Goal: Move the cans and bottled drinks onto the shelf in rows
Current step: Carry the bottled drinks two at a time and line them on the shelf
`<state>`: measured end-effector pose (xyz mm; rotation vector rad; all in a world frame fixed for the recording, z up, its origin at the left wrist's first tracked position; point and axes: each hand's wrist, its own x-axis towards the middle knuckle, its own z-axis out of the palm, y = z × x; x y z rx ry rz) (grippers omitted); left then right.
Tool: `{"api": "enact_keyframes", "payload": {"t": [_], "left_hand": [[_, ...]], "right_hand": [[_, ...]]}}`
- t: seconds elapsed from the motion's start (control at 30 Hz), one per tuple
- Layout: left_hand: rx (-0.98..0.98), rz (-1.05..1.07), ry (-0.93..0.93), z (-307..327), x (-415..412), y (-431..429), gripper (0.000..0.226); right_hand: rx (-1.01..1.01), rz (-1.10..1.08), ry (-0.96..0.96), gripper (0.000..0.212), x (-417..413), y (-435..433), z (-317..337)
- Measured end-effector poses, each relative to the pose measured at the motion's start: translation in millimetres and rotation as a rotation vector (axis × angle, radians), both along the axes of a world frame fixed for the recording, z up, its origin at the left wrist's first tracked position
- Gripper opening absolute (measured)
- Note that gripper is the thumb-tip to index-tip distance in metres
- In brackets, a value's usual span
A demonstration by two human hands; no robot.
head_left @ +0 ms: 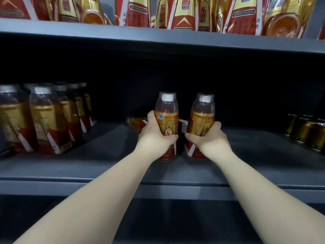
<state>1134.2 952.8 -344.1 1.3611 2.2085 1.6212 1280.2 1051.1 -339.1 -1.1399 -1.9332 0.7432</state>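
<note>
Seen from the head camera, a person's left hand (154, 136) wraps its fingers round a clear plastic bottle of amber drink (168, 118), gold-and-red labelled and white-capped under a clear dome. The right hand (210, 138) clasps a matching second bottle (202, 118) just beside it. Both bottles are upright, side by side, near the middle of the dark grey metal shelf board (88, 166). Their bases sit at or just above it; which of the two cannot be told. Each hand grips low on the label, likely so the pair can be slid back together and set down level as the head of a new row.

Behind the two, a third bottle (136, 123) of the same kind lies on its side, partly hidden by the left hand. It probably needs standing up before a row can run to the back. At far left a block of like bottles (45, 120) stands in files from front to back, the pattern the new pair seems meant to follow. At far right a cluster of gold metal cans (306, 132) stands well apart.

The board looks flat, matt and smooth, which should let bottles slide. The bay behind is dark, its back wall hard to make out. Overhead, an upper grey shelf (158, 39) carries more red-and-gold bottles (182, 13).
</note>
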Motion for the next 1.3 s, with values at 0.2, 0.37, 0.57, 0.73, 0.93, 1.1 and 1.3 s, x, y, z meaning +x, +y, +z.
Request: {"api": "enact_keyframes", "payload": {"t": [0.2,0.37,0.57,0.73,0.93,1.1,1.3], "left_hand": [[0.042,0.055,0.032,-3,-8,-44,0.089],[0.033,0.153,0.034,0,-20,-82,0.082],[0.073,0.275,0.001,-1,-36,-111,0.085],[0.068,0.281,0.012,-5,-36,-113,0.091],[0.048,0.341,0.054,-23,-38,-108,0.089],[-0.004,0.318,0.039,-21,-39,-110,0.094],[-0.029,0.318,0.047,-12,-46,-118,0.086]], "right_hand": [[0.051,0.086,-0.01,0.071,-17,-35,-7],[0.078,0.164,-0.012,0.083,-43,-68,-7],[0.093,0.196,-0.035,0.076,-70,-93,-10],[0.076,0.196,-0.063,0.074,-74,-96,-12],[0.101,0.164,-0.098,0.076,-81,-94,-16],[0.081,0.165,-0.058,0.073,-80,-98,-18],[0.066,0.153,-0.036,0.073,-81,-100,-14]]}}
